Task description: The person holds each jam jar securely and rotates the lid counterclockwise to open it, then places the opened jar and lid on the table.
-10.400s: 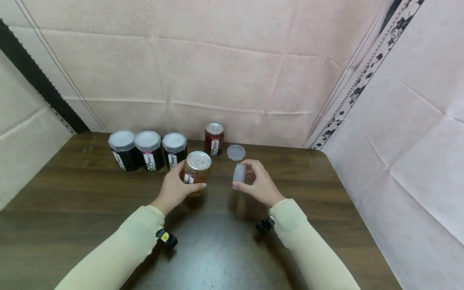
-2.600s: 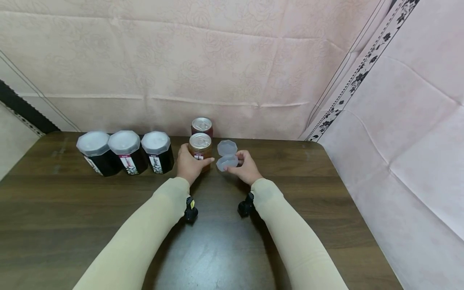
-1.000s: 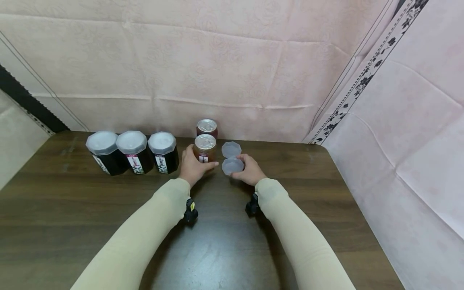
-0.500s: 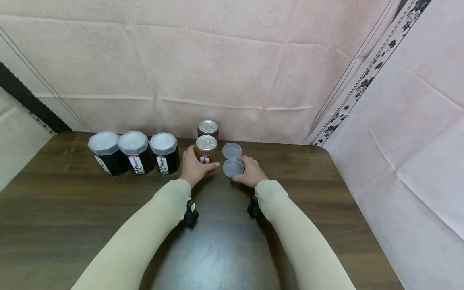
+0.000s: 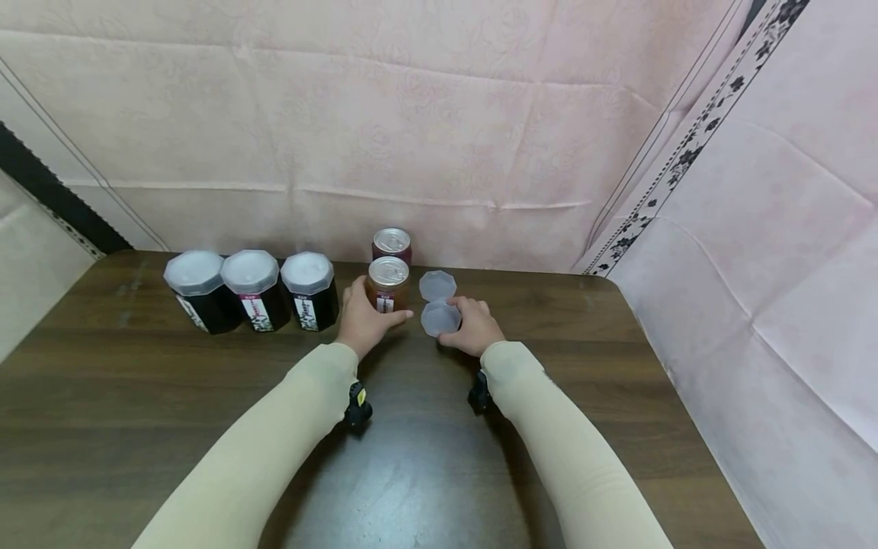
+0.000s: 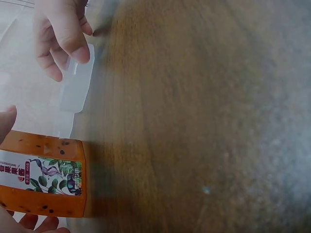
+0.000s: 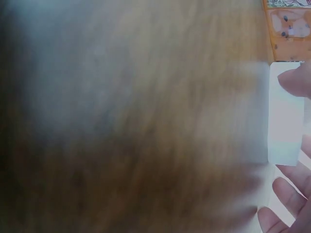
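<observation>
orange jar point(image 5: 389, 293) stands upright on a dark wooden table point(image 5: 411, 473), just in front of a dark red jar point(image 5: 393, 242) near the table's back edge. behind them hangs a creased pale pink cloth point(image 5: 398, 137); a second pale cloth point(image 5: 782, 274) closes off the right side, edged with a black floral border point(image 5: 693, 152), and a black band point(image 5: 55, 191) slants down at the left. three dark jars point(image 5: 276, 305) with white lids stand in a row to the left.

the orange jar's white label point(image 6: 41, 174) shows chinese characters in dark red, running sideways and cut off by the left wrist view, beside green leaves and a purple flourish; the smaller print is too fine to read. the dark jars carry white labels with black characters, also too small to make out.

the left hand point(image 5: 363, 319) grips the orange jar, its fingers curled round it. the right hand point(image 5: 473, 326) pinches a translucent lid point(image 5: 439, 320), just in front of a second lid point(image 5: 437, 285).

ten seconds ago the orange jar was farther forward, clear of the second lid, and the pinched lid was tilted on edge; now it is roughly level.
</observation>
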The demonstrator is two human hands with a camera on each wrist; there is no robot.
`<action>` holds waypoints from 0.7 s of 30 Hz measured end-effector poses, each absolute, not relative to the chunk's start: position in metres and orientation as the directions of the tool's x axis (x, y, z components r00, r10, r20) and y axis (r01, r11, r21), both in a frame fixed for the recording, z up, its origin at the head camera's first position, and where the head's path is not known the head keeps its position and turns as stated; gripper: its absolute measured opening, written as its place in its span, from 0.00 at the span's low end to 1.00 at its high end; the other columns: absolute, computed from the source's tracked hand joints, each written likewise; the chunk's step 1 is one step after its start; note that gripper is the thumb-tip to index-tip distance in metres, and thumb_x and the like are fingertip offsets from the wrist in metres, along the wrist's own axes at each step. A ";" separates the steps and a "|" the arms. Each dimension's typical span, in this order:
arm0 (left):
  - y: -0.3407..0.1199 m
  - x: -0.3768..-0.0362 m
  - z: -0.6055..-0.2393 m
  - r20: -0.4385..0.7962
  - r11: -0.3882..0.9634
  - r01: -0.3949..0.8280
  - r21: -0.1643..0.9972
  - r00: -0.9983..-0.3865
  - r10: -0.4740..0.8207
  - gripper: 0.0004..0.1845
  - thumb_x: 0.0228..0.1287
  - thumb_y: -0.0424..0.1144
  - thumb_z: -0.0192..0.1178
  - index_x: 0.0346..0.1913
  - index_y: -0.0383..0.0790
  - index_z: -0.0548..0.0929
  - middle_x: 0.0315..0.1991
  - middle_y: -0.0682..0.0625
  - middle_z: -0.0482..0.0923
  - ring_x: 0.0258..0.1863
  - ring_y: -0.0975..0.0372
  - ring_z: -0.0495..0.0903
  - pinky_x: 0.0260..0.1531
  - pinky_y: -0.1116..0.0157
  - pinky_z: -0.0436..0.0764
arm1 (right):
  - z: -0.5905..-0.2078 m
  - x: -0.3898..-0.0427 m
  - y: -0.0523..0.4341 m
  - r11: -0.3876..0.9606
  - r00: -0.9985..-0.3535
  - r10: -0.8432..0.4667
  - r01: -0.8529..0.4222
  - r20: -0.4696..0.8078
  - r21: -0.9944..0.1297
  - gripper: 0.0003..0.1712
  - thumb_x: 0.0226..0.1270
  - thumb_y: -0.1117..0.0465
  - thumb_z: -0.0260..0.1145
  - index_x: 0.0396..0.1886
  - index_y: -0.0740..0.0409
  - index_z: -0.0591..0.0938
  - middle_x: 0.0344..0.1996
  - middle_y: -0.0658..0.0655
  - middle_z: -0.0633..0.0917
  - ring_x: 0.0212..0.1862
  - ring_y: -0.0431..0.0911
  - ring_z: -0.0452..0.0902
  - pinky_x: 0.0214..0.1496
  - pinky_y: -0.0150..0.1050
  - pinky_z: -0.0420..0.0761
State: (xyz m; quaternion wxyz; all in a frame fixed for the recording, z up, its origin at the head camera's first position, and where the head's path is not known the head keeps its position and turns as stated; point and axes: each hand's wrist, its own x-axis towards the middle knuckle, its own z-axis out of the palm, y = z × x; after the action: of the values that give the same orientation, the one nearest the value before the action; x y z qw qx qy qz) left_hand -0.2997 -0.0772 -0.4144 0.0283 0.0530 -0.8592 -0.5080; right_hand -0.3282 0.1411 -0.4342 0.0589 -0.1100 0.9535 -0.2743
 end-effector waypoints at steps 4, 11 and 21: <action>-0.078 -0.298 -0.414 -0.008 0.476 -0.065 0.877 -0.993 -0.121 0.53 0.50 0.48 0.74 0.73 0.38 0.53 0.68 0.36 0.56 0.67 0.46 0.60 0.67 0.45 0.60 | -0.433 -0.326 0.141 0.832 -0.970 -0.237 -0.174 -0.053 -0.527 0.42 0.53 0.48 0.73 0.67 0.52 0.70 0.62 0.57 0.74 0.58 0.51 0.64 0.58 0.50 0.75; -0.081 -0.292 -0.413 -0.008 0.471 -0.054 0.880 -0.995 -0.100 0.53 0.51 0.48 0.73 0.73 0.39 0.52 0.69 0.36 0.54 0.68 0.45 0.59 0.67 0.45 0.60 | -0.430 -0.322 0.143 0.833 -0.971 -0.235 -0.178 -0.043 -0.523 0.43 0.53 0.47 0.73 0.68 0.52 0.69 0.61 0.57 0.75 0.59 0.51 0.63 0.58 0.52 0.74; -0.088 -0.280 -0.412 0.022 0.480 -0.020 0.877 -0.996 -0.083 0.52 0.52 0.47 0.73 0.73 0.37 0.52 0.71 0.36 0.52 0.70 0.46 0.56 0.67 0.45 0.59 | -0.430 -0.322 0.150 0.805 -0.965 -0.262 -0.214 -0.008 -0.553 0.43 0.52 0.46 0.73 0.67 0.52 0.70 0.61 0.56 0.73 0.60 0.52 0.61 0.60 0.53 0.72</action>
State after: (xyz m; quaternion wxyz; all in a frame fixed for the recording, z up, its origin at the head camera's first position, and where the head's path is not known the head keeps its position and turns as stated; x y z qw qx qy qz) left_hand -0.2803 -0.0883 -0.4116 0.0306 0.0299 -0.8596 -0.5092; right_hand -0.3217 0.1502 -0.4303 0.0421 -0.1255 0.9491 -0.2856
